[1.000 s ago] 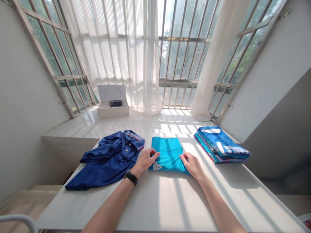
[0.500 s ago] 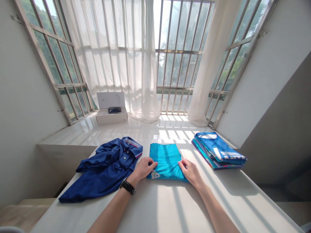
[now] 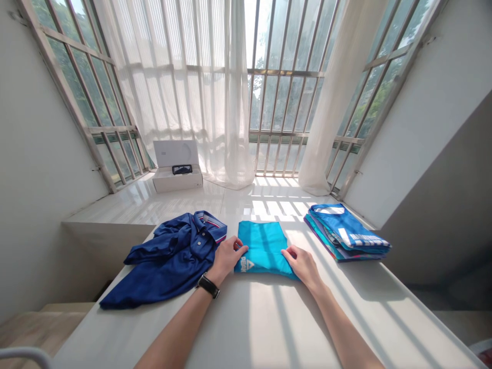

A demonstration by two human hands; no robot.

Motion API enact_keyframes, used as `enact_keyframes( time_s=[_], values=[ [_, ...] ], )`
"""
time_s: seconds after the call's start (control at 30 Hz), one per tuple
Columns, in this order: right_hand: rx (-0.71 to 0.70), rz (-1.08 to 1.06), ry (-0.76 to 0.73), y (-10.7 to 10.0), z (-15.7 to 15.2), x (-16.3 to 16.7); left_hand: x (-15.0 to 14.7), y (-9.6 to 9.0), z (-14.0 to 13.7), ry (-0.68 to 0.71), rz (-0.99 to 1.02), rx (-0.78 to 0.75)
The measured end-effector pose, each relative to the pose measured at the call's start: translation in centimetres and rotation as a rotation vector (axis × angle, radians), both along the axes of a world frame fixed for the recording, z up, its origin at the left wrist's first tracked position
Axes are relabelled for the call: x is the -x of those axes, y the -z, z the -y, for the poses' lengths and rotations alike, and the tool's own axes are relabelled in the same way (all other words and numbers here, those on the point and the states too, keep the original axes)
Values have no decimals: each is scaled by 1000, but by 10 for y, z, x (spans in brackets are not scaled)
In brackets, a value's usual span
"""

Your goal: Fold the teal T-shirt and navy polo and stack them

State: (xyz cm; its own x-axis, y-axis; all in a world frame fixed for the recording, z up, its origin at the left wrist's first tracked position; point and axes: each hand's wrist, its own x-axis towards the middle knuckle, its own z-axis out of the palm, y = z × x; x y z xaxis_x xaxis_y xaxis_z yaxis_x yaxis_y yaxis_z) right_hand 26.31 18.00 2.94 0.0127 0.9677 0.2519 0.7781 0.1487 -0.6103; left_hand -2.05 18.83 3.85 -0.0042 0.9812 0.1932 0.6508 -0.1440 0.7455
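A turquoise T-shirt point(image 3: 265, 241), folded into a compact rectangle with a white logo at its lower left, lies flat on the white surface between my hands. My left hand point(image 3: 228, 259), with a black watch on its wrist, pinches the shirt's left edge between thumb and fingers. On the opposite edge, my right hand point(image 3: 302, 262) has its thumb and forefinger closed on the fabric. A navy polo shirt point(image 3: 165, 266) with a striped collar lies loosely spread just left of my left hand. To the right sits a stack of folded shirts point(image 3: 346, 233), a blue one on top.
An open white box point(image 3: 177, 180) with a black object inside stands at the back left. Behind the white table point(image 3: 265, 323) hang sheer curtains point(image 3: 180, 92) before barred windows. The table's right edge slopes down beside the stack.
The camera view has tilted down slightly, so everything sits a little higher in the picture. Both hands stay at the turquoise T-shirt's sides, with its fabric lying slightly smoother.
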Motion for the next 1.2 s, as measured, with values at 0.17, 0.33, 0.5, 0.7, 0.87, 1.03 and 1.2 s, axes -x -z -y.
enact_keyframes(
  time_s=[0.17,0.33,0.5,0.7,0.87,1.03,1.2],
  values=[
    [24,29,19,-2,0,1,2,-3,2,-9,-41,-24],
    [39,41,21,-3,0,2,-10,-16,25,153,-200,-440],
    [37,58,15,-4,1,2,-26,-16,45,373,-385,-482],
    [-11,20,-66,-9,5,-2,-13,-13,31,304,-326,-215],
    [19,-18,-175,-13,7,-10,0,-15,20,258,-187,-116],
    [27,-76,-194,-13,7,-10,1,-14,19,252,-87,-79],
    [13,-133,-130,-14,6,-7,-2,-15,16,236,122,-45]
  ],
)
